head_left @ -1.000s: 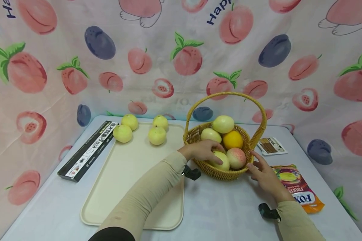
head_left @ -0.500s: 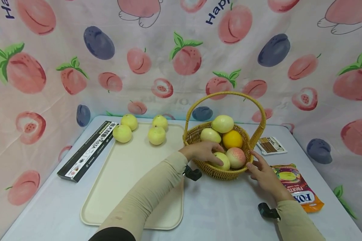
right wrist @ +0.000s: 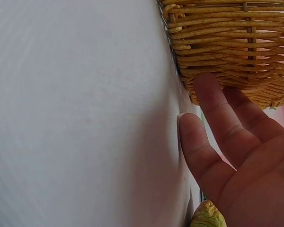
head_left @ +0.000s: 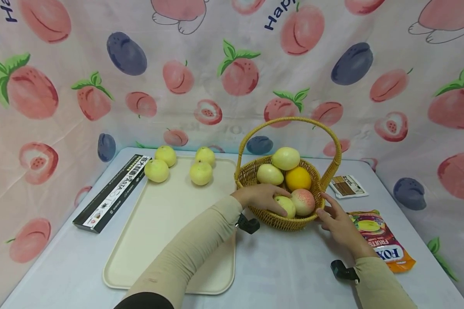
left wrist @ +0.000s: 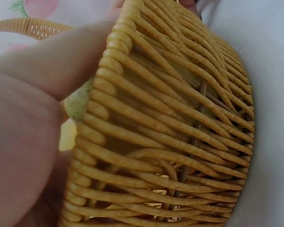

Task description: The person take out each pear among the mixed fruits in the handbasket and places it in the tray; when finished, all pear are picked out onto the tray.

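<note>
A round wicker basket (head_left: 280,222) with a tall hoop handle stands right of centre, holding several fruits. My left hand (head_left: 261,197) reaches over its left rim, fingers curled round a yellow-green pear (head_left: 287,206) at the near side. In the left wrist view, the thumb and palm lie beside the woven wall. A peach (head_left: 303,202), an orange (head_left: 298,179) and two pale green fruits lie next to the pear. My right hand (head_left: 340,227) holds the basket's right rim with thumb and index finger; its other fingers (right wrist: 210,97) lie along the outside wall, low over the table.
A cream tray (head_left: 170,231) lies to the left, with several yellow-green pears (head_left: 201,173) at its far end. A black pasta box (head_left: 114,193) overlaps its left side. At right lie a red-orange candy bag (head_left: 384,242) and a small white-brown packet (head_left: 349,187).
My left hand has shifted slightly right, its fingers drawn closer round the pear, which has moved a little right toward the peach. The right hand and basket stay in place.
</note>
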Available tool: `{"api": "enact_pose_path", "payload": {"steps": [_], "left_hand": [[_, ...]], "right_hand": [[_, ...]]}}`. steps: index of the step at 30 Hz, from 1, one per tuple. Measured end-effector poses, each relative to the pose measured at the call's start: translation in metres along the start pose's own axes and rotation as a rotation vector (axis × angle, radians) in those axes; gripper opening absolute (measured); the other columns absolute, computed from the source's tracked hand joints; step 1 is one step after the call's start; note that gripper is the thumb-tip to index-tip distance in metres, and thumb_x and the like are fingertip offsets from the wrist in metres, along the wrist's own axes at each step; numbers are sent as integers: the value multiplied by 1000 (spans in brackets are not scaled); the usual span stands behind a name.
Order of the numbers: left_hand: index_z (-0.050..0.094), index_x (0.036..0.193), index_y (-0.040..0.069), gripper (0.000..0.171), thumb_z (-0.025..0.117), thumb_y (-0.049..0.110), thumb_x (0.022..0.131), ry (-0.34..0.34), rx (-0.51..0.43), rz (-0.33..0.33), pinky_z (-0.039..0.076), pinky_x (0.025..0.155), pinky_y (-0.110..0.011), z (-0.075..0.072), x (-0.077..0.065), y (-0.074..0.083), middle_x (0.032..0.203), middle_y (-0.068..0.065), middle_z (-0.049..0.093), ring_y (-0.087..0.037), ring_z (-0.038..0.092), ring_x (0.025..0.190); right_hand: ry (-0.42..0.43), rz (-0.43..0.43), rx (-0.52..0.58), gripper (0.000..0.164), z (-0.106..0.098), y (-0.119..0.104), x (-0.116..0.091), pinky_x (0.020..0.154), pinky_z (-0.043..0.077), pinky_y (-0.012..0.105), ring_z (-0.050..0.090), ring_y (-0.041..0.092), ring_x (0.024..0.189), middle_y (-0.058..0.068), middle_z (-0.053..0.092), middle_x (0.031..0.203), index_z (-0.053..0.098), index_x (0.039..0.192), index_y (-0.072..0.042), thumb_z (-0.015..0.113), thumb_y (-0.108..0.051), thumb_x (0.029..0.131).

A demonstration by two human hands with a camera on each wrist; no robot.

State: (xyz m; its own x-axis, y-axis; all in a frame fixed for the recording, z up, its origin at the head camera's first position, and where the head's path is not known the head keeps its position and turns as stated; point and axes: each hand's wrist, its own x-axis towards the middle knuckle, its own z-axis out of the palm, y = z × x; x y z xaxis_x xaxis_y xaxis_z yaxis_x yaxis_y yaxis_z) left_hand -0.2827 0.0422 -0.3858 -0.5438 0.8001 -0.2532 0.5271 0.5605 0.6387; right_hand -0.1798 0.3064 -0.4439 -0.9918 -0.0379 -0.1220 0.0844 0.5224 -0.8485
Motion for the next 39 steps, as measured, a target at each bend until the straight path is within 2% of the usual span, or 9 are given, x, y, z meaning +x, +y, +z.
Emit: {"api": "enact_pose_path", "payload": {"steps": [5, 8, 11, 15, 21, 29, 36, 39], "left_hand": [[52, 147, 28, 66, 75, 48, 88, 28, -10, 0, 39, 106, -32, 2, 1, -1, 146, 3, 50, -14, 46, 131], [55, 142, 27, 63, 77, 48, 86, 65, -63, 5, 42, 100, -31, 4, 0, -4, 139, 4, 54, -12, 50, 122], [57, 138, 25, 61, 78, 47, 85, 109, -122, 29, 44, 95, -30, 6, -2, -6, 132, 4, 56, -11, 53, 114], [58, 136, 24, 61, 79, 46, 84, 157, -141, 77, 46, 90, -28, 9, -6, -7, 127, 4, 59, -9, 55, 108], [57, 140, 19, 64, 79, 43, 85, 202, -163, 112, 46, 90, -28, 7, -15, -4, 126, 2, 60, -11, 55, 109], [55, 144, 19, 66, 78, 41, 87, 224, -113, 122, 46, 87, -29, -5, -27, 4, 128, 3, 61, -12, 55, 105], [53, 146, 26, 64, 76, 40, 88, 231, -65, 73, 46, 87, -31, -14, -38, 4, 135, 2, 58, -15, 54, 109], [51, 147, 26, 64, 75, 38, 89, 232, -33, 67, 46, 87, -30, -21, -43, 4, 138, 0, 56, -16, 53, 110]], "right_hand": [[-2, -1, -3, 73, 0, 1, 0, 90, 53, 54, 49, 53, 124, 40, 25, 151, 7, 163, -16, 45, -43, 107], [-2, 4, -3, 73, 0, 1, 0, 90, 53, 54, 49, 53, 124, 40, 25, 151, 7, 163, -17, 45, -44, 106], [-2, 9, -4, 74, 1, 2, 0, 90, 53, 53, 50, 52, 124, 40, 25, 151, 7, 163, -17, 45, -45, 106], [-1, 10, -10, 74, 2, 4, -1, 89, 53, 52, 51, 52, 122, 40, 26, 151, 8, 163, -17, 45, -46, 106], [4, -3, -11, 73, 3, 4, -2, 89, 54, 52, 52, 51, 121, 40, 28, 150, 8, 163, -16, 45, -45, 106], [3, 0, -6, 73, 1, 4, 1, 89, 53, 53, 51, 52, 123, 40, 27, 150, 7, 163, -17, 45, -45, 106], [5, -2, 0, 73, 1, 3, 0, 89, 53, 53, 52, 52, 121, 41, 27, 150, 8, 163, -17, 45, -44, 106], [6, -4, 0, 73, 0, 2, 0, 89, 53, 53, 53, 51, 121, 41, 28, 150, 7, 163, -17, 44, -45, 106]]}}
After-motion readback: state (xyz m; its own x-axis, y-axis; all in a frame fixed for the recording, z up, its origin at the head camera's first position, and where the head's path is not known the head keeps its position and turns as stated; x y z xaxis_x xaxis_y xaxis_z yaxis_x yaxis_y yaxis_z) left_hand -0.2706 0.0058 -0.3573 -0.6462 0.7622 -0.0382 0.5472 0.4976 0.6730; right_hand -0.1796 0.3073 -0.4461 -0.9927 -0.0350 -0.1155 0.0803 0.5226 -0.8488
